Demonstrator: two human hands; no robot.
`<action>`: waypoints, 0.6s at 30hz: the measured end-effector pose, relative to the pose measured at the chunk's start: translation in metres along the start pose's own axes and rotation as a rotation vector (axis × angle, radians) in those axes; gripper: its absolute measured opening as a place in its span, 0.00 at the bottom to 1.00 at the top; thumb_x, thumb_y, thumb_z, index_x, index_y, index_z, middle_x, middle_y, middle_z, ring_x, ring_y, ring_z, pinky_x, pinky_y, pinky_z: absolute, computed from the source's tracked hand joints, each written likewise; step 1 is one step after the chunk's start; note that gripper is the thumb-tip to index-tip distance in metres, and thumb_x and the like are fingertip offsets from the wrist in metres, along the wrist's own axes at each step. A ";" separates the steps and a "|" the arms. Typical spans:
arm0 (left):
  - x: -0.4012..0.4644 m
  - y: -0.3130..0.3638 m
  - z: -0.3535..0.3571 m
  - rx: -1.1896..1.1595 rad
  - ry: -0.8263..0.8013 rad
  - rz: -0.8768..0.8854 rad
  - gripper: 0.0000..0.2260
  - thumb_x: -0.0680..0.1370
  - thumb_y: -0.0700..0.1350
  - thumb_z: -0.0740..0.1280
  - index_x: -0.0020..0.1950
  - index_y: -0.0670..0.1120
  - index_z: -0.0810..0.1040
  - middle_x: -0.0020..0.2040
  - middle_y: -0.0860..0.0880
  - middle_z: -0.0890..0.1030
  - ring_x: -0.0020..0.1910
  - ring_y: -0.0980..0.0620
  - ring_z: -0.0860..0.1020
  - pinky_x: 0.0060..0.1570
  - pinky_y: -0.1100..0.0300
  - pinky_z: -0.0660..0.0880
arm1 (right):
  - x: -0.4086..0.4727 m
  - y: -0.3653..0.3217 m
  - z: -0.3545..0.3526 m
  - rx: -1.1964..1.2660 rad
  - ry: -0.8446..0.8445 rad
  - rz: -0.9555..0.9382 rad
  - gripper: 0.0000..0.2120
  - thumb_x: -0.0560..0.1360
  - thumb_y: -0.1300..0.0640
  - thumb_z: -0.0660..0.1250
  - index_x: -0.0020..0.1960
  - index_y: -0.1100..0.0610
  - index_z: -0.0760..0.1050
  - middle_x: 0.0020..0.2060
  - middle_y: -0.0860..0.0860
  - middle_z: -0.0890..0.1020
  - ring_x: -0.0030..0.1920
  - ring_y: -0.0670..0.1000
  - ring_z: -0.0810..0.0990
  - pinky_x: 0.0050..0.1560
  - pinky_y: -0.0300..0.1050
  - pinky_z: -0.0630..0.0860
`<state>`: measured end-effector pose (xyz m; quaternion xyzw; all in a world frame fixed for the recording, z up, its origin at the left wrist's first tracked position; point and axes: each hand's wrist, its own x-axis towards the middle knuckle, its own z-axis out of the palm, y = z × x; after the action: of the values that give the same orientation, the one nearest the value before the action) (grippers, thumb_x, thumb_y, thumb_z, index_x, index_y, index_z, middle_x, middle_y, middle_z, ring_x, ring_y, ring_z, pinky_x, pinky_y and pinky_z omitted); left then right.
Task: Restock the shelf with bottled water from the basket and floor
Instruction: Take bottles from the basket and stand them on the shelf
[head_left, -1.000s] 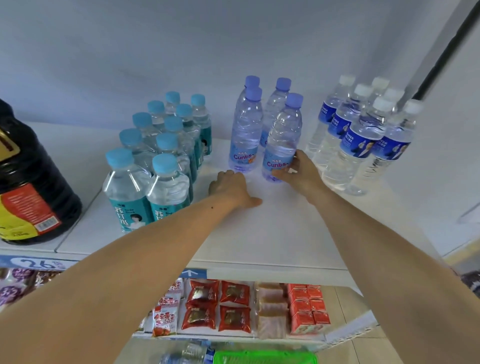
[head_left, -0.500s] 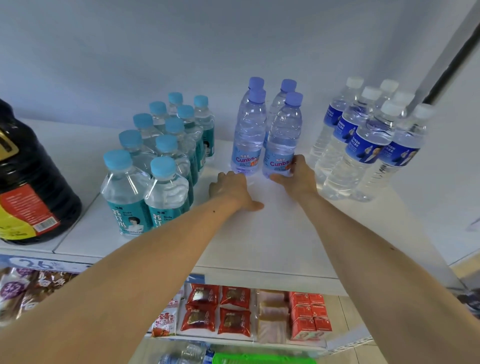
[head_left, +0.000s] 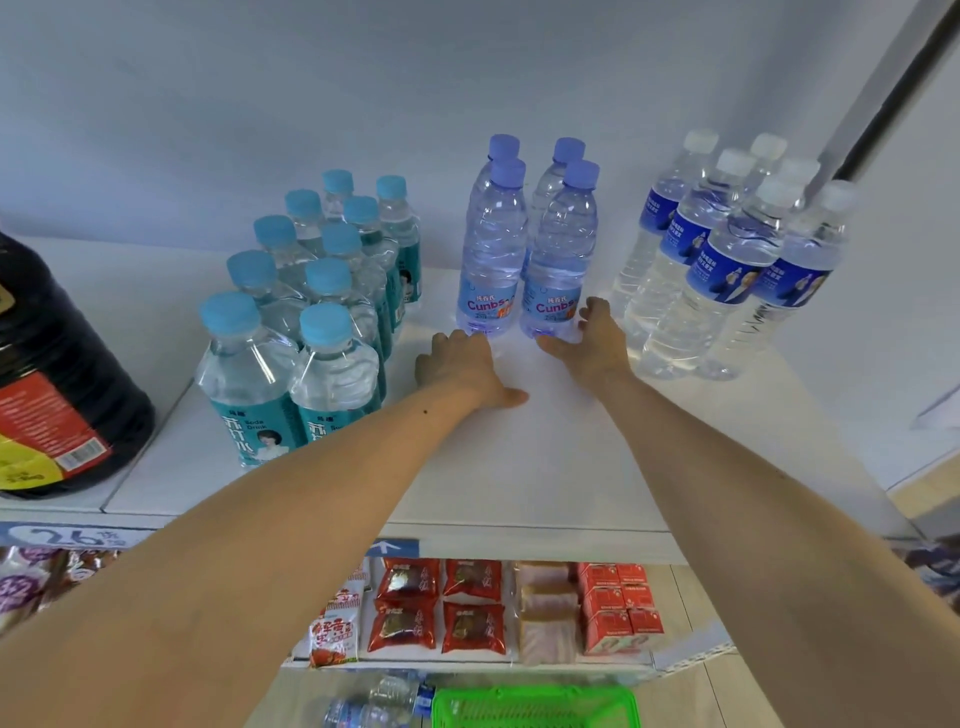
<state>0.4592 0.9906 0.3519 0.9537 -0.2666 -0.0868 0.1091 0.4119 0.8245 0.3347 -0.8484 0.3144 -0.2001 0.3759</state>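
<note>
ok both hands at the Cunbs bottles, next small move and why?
Probably draw both hands back and reach down for more stock: left hand and right hand only touch the Cunbs bottles, bare shelf lies in front, bottles wait below.

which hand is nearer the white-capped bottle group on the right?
Right. The right hand sits just beside the white-capped bottles, at the front-right Cunbs bottle. The left hand is farther left.

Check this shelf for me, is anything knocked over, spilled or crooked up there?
Nothing stands out. The teal-labelled soda water bottles, purple-capped clear bottles and white-capped blue-labelled bottles all stand upright in tidy groups on the dry white shelf. Any lean looks like wide-angle lens distortion.
</note>
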 end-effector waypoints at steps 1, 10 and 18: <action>0.000 -0.001 0.000 0.004 0.002 0.010 0.38 0.64 0.69 0.70 0.65 0.47 0.68 0.64 0.46 0.72 0.65 0.44 0.67 0.56 0.51 0.69 | -0.004 0.001 -0.002 0.001 0.011 0.004 0.39 0.69 0.53 0.76 0.72 0.61 0.59 0.69 0.58 0.71 0.67 0.59 0.72 0.64 0.53 0.72; -0.034 0.004 0.010 -0.112 0.129 0.040 0.31 0.70 0.66 0.66 0.65 0.46 0.71 0.64 0.45 0.72 0.64 0.44 0.70 0.55 0.51 0.71 | -0.065 0.029 -0.041 0.035 0.039 -0.083 0.33 0.70 0.56 0.75 0.70 0.61 0.65 0.66 0.57 0.73 0.65 0.55 0.73 0.66 0.52 0.71; -0.120 0.060 0.035 -0.247 0.353 0.146 0.20 0.72 0.58 0.68 0.59 0.48 0.77 0.59 0.45 0.77 0.58 0.44 0.74 0.51 0.54 0.70 | -0.147 0.064 -0.094 0.059 0.123 -0.174 0.21 0.73 0.55 0.72 0.63 0.59 0.72 0.56 0.54 0.79 0.56 0.51 0.78 0.58 0.50 0.77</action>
<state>0.3207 0.9985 0.3469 0.9116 -0.2989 0.0577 0.2763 0.2266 0.8436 0.3308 -0.8473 0.2560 -0.2926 0.3619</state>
